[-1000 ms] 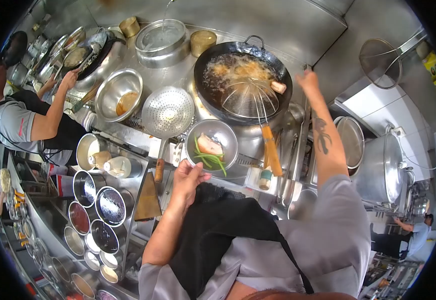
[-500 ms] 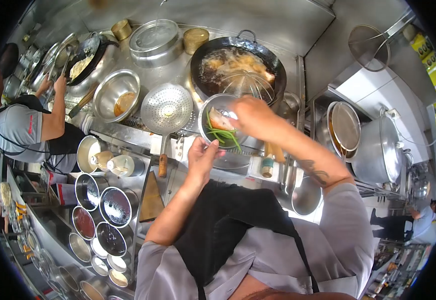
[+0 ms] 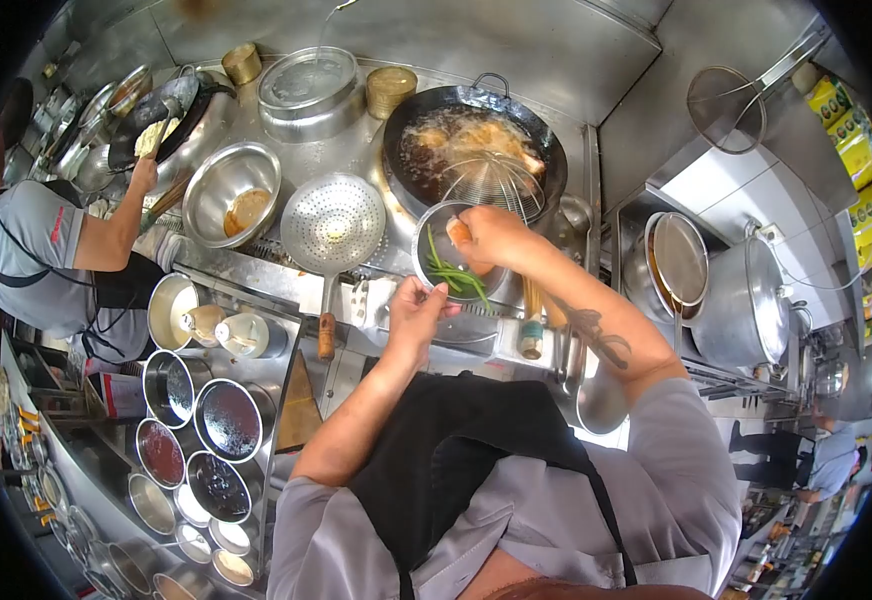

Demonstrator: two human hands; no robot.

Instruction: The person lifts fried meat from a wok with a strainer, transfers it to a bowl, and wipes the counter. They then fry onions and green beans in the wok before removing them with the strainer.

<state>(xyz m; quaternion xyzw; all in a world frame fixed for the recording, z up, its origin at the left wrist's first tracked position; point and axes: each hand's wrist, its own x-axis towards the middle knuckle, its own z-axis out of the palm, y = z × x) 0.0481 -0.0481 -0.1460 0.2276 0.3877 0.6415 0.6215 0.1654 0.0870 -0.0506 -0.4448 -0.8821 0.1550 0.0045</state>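
My left hand (image 3: pixel 418 312) holds the near-left rim of a small metal bowl (image 3: pixel 499 283) between thumb and fingers. Green vegetable strips (image 3: pixel 448 272) lie in this bowl. Over its right side reaches my right hand (image 3: pixel 496 242), fingers closed and partly inside; what they pinch is hidden. Just beyond the bowl, a wire skimmer (image 3: pixel 496 180) rests in a black wok (image 3: pixel 396 150) of bubbling oil with golden pieces frying. A perforated ladle (image 3: pixel 332 222) with a wooden handle lies to the left of my hands.
Left of the ladle stands a steel bowl (image 3: pixel 206 205) with brown liquid. Sauce pots (image 3: pixel 228 420) crowd the lower left, near a co-worker (image 3: pixel 41 235) at another wok. A large pot (image 3: pixel 746 300) and a round strainer (image 3: pixel 678 258) are on the right.
My right hand has moved lower into the bowl, and the pale pink piece seen there before is now covered. The bowl has shifted slightly right. The co-worker's arm has moved.
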